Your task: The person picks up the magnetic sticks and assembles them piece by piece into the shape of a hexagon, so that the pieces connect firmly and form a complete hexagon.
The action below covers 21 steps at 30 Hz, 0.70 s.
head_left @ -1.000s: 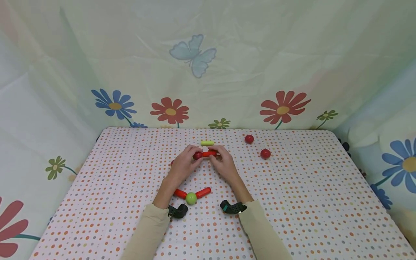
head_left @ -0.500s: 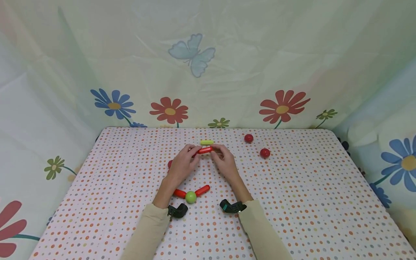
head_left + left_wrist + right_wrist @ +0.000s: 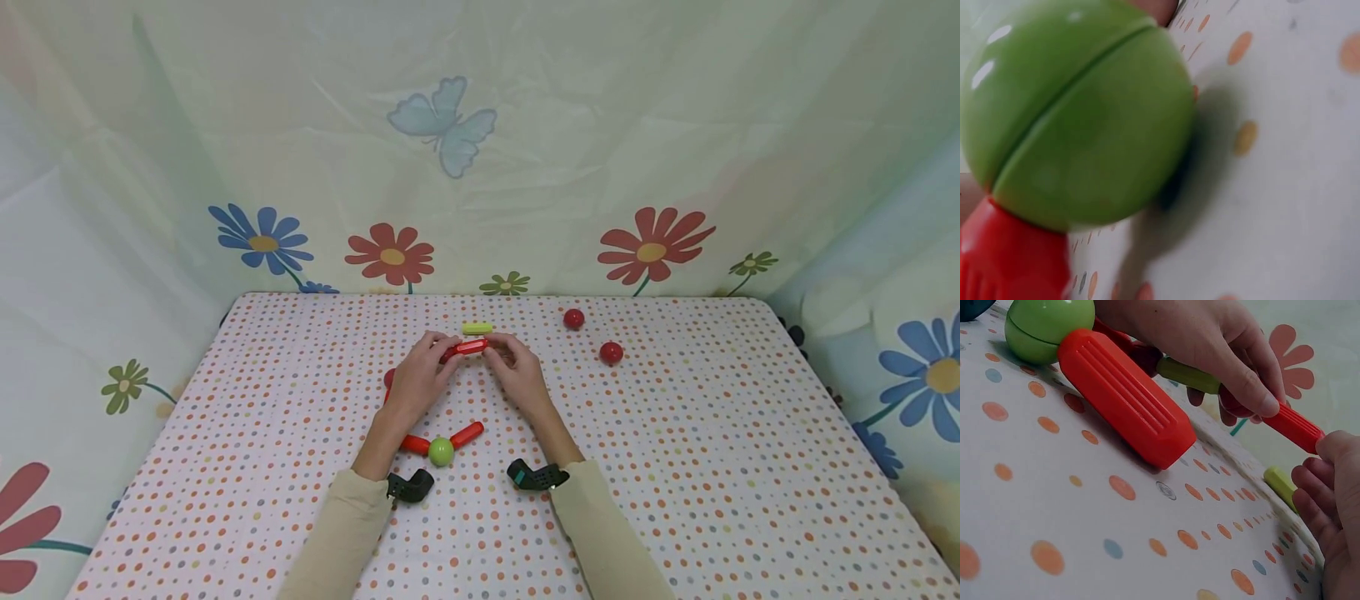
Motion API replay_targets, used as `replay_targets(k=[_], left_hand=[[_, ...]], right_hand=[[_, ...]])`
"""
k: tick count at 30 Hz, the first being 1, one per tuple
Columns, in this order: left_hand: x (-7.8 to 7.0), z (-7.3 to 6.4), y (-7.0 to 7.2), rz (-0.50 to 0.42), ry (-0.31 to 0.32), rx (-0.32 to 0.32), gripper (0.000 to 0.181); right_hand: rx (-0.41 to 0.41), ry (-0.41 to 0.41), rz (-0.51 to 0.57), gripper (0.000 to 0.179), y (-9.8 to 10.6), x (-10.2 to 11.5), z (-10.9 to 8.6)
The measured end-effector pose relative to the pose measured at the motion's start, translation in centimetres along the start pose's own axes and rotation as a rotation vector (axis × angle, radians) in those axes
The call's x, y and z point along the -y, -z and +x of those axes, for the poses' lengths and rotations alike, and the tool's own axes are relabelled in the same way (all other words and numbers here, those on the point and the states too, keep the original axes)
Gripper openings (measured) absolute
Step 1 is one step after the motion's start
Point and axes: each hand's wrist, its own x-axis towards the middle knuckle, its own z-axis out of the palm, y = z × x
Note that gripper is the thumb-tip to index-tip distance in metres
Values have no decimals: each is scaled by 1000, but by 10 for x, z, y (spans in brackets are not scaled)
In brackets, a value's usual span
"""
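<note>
My left hand (image 3: 422, 375) grips a dark red ball (image 3: 1235, 406), mostly covered by its fingers. From that ball a red ribbed stick (image 3: 472, 347) reaches right, its far end pinched by the thumb and fingertips of my right hand (image 3: 519, 373). On the ball's other side a green stick (image 3: 1190, 375) runs to another dark red ball (image 3: 1146, 357). Nearer me, a green ball (image 3: 441, 452) joins two red sticks; one, a loose-ended red stick (image 3: 467, 434), points to the right. The left wrist view is filled by the green ball (image 3: 1079, 119) and a red stick end (image 3: 1013, 253).
A yellow-green stick (image 3: 477, 329) lies just beyond my hands. Two red balls, a farther one (image 3: 573, 318) and a nearer one (image 3: 611, 353), sit to the right. The table (image 3: 712, 450) has a dotted cloth, with a flowered curtain (image 3: 540, 150) behind.
The red stick between my hands has shifted slightly left and away, and more of it shows. The joined pieces have moved a little; the red ball beside my left wrist is farther left.
</note>
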Motion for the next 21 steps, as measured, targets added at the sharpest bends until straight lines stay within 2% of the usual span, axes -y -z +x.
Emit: replay_targets(k=[7, 11, 16, 19, 21], left_hand=[[1, 0, 1, -11, -4, -4, 36], [2, 0, 2, -29, -5, -10, 36], [2, -2, 1, -48, 1, -1, 35], [2, -2, 0, -63, 8, 6, 37], [2, -1, -1, -63, 13, 14, 37]], right_hand=[[-95, -17, -32, 27, 2, 1, 3], [-200, 79, -155, 24, 9, -6, 8], [-393, 225, -304, 23, 26, -18, 15], [-483, 242, -340, 26, 36, -24, 21], [-522, 225, -362, 28, 42, -29, 25]])
